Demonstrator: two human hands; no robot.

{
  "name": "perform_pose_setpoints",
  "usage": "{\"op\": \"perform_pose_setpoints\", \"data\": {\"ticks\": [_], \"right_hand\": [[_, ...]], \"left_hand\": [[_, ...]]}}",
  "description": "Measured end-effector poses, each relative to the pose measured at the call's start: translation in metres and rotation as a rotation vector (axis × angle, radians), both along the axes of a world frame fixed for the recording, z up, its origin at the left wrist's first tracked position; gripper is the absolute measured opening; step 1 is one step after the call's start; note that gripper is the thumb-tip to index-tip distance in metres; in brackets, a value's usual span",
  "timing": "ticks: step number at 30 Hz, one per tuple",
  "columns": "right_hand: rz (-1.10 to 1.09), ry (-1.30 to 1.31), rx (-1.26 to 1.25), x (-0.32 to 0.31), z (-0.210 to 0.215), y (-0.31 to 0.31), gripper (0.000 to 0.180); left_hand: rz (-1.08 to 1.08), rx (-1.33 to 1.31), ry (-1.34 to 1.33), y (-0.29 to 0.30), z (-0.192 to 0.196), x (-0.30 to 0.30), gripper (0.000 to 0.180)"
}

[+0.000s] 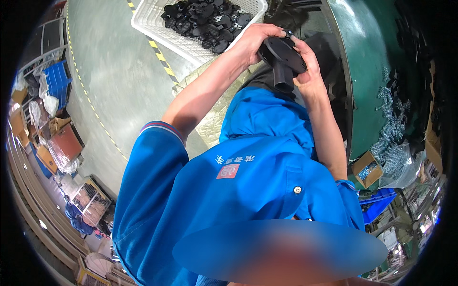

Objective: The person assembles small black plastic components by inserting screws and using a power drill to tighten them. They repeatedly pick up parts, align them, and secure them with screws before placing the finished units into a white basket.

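A person in a blue shirt holds a black plastic part with a short tube pointing down toward the body. The left hand has its grip closed on the part's upper left; the right hand grips its right side. Ahead and left, a white basket holds many black pieces. On the right, a green tabletop carries loose silvery metal pieces and a small cardboard box.

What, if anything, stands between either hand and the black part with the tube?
Nothing visible does: the left hand and right hand both hold the black part directly. The white basket sits farther left in view, not between them.
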State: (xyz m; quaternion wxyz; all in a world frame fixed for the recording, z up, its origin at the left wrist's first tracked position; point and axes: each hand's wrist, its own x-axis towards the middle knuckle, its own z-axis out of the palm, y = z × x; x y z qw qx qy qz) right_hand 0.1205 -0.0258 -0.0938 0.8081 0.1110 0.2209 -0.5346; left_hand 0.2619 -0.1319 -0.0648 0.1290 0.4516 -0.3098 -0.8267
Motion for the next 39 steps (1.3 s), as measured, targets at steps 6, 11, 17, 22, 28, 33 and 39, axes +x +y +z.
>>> {"op": "perform_pose_setpoints", "data": {"ticks": [6, 11, 17, 22, 28, 33, 39], "right_hand": [[-0.063, -0.002, -0.007, 0.007, -0.004, 0.001, 0.036], [-0.225, 0.047, -0.022, 0.011, -0.015, 0.005, 0.036], [-0.358, 0.067, -0.136, 0.002, -0.005, 0.014, 0.047], [-0.234, 0.531, -0.083, -0.035, 0.049, 0.024, 0.041], [-0.244, 1.125, -0.059, -0.048, 0.103, 0.056, 0.037], [-0.363, 1.312, 0.004, -0.043, 0.112, 0.087, 0.031], [-0.497, 1.329, 0.043, -0.038, 0.118, 0.116, 0.027]], "left_hand": [[0.025, -0.01, -0.038, 0.001, 0.009, -0.002, 0.021], [-0.014, -0.069, 0.004, 0.0, 0.011, -0.008, 0.021], [-0.125, -0.176, 0.122, -0.001, 0.035, -0.031, 0.02], [-0.332, -0.36, 0.059, 0.005, 0.047, -0.041, 0.027], [-0.393, -0.425, 0.276, 0.032, 0.07, -0.056, 0.036], [-0.531, -0.443, 0.333, 0.055, 0.069, -0.076, 0.05], [-0.647, -1.15, 0.535, 0.074, 0.033, -0.094, 0.051]]}}
